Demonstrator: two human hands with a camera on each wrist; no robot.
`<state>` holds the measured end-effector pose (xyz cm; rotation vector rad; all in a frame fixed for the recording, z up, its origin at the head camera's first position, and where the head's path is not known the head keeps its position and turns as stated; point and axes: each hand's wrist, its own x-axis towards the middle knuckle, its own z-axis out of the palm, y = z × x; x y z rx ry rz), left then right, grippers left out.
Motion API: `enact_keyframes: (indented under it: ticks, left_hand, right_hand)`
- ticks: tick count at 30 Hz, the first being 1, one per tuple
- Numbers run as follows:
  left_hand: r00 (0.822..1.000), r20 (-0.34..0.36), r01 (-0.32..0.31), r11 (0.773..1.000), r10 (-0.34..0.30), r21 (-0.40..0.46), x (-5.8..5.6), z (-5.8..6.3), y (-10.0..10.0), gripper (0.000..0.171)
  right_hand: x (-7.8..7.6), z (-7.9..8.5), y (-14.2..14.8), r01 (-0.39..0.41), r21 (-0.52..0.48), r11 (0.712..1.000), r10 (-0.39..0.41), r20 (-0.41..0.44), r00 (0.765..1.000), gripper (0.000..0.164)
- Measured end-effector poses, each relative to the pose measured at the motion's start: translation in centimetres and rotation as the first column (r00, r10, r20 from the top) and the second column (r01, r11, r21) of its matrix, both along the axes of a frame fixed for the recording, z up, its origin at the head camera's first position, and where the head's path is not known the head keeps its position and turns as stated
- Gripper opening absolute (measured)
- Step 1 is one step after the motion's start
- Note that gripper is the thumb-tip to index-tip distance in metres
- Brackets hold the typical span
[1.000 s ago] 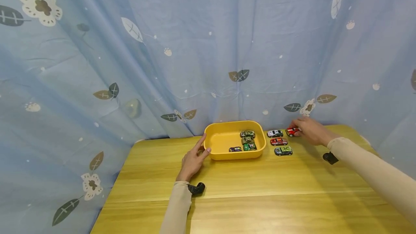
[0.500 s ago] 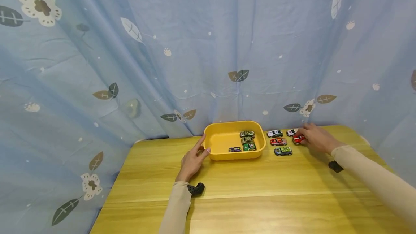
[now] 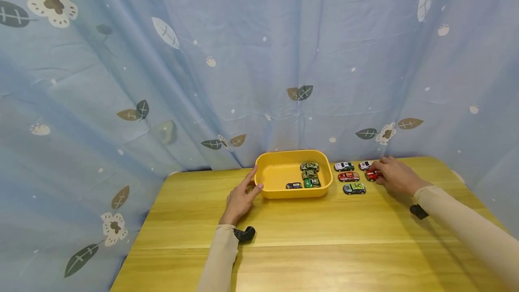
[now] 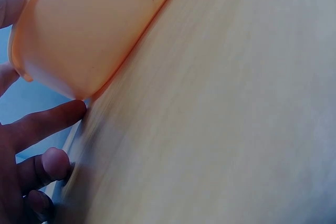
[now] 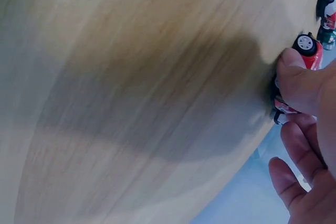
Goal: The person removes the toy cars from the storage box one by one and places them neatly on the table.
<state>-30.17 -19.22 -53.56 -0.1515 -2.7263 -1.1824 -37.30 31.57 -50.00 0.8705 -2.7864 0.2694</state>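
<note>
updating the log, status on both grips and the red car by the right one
Left grip touching yellow tray, left end. Right grip pinching red car. Possible snag: white car just behind, partly hidden.

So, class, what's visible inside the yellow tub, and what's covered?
Inside the yellow tub: two camouflage toy cars, a green toy car and a dark blue toy car. The near wall covers the lower parts of the latter two.
</note>
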Motion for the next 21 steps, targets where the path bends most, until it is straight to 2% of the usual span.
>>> enact_keyframes:
  ticks: [6,10,14,18,21]
  left_hand:
    - [1.0,0.004,0.002,1.0,-0.002,0.0,0.0,0.1,0.0,0.067]
    - [1.0,0.005,0.001,1.0,-0.001,0.0,0.1,0.1,0.0,0.067]
    - [1.0,0.012,-0.008,1.0,0.008,0.007,0.1,0.1,0.0,0.066]
    - [1.0,0.007,-0.007,1.0,0.007,0.003,-0.1,0.0,0.1,0.066]
    - [1.0,0.005,-0.014,1.0,0.014,-0.002,0.0,-0.1,-0.1,0.066]
  right_hand:
    - [-0.2,0.6,-0.4,0.025,0.03,0.999,-0.026,0.015,1.0,0.047]
    - [-0.2,1.5,-0.6,0.045,-0.001,0.999,-0.045,0.047,0.998,0.056]
    - [-0.2,2.7,-2.2,0.032,-0.099,0.995,-0.026,0.065,0.998,0.053]
    - [0.0,3.4,-5.1,0.012,-0.191,0.982,0.001,0.067,0.998,0.046]
    - [-0.5,4.3,-8.0,-0.024,-0.222,0.975,0.04,0.066,0.997,0.037]
